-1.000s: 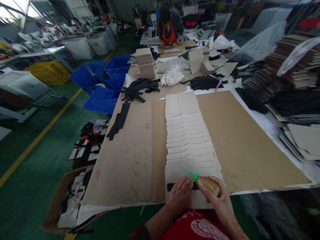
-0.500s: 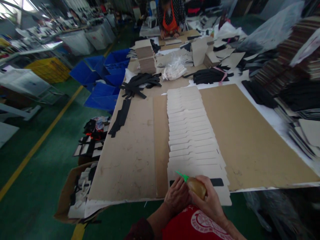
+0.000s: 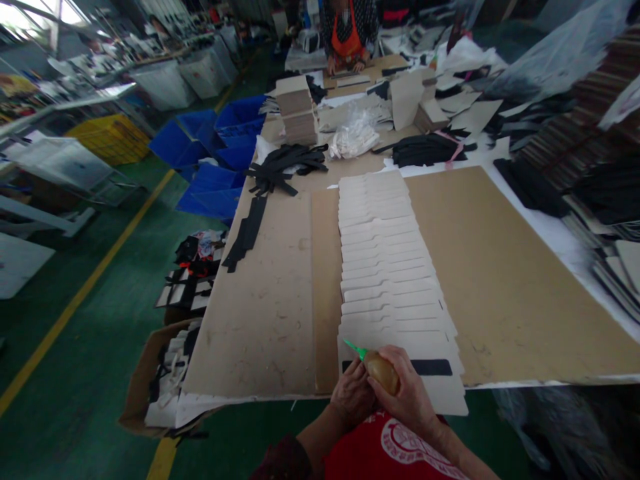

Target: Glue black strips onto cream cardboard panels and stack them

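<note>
My right hand (image 3: 407, 387) is wrapped round an amber glue bottle (image 3: 383, 373) with a thin green nozzle. The nozzle points forward and left, over the nearest pale cardboard piece (image 3: 390, 340). Across that piece lies a black strip (image 3: 433, 367), its middle covered by my hands. My left hand (image 3: 354, 393) rests flat near the strip's left end, fingers stretched forward and partly behind the bottle. Beyond my hands, a long row of overlapping cardboard pieces (image 3: 383, 250) runs away up the table. Whether the nozzle tip touches the card, I cannot tell.
Black strips (image 3: 247, 230) lie on the table (image 3: 250, 333) at left, near a tangled black pile (image 3: 290, 160). A cardboard stack (image 3: 297, 110) and clear plastic bag (image 3: 355, 133) stand farther back. Blue bins (image 3: 213, 190) line the left side. A co-worker (image 3: 347, 37) is at the far end.
My right hand and the glue bottle have shifted a little left over the card, showing more of the black strip on the right. My left hand stays on the strip's left part.
</note>
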### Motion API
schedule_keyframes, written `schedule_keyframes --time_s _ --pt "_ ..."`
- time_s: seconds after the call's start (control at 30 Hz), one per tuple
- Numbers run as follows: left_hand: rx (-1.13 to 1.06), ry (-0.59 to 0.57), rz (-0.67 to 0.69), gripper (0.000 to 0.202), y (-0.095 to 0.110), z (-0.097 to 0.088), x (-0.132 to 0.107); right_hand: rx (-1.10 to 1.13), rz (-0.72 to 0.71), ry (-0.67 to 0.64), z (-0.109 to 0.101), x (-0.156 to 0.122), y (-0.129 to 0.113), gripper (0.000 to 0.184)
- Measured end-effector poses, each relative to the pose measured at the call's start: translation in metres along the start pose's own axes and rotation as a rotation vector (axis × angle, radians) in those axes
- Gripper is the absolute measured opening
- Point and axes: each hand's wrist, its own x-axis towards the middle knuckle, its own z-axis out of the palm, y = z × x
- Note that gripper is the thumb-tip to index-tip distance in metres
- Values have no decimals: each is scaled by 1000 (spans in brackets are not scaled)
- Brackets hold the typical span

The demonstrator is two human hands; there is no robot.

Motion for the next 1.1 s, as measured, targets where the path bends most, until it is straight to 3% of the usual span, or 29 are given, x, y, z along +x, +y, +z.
schedule_keyframes --time_s 1.1 --pt "8 86 10 38 -1 -3 1 -98 -12 -51 -6 10 -14 31"
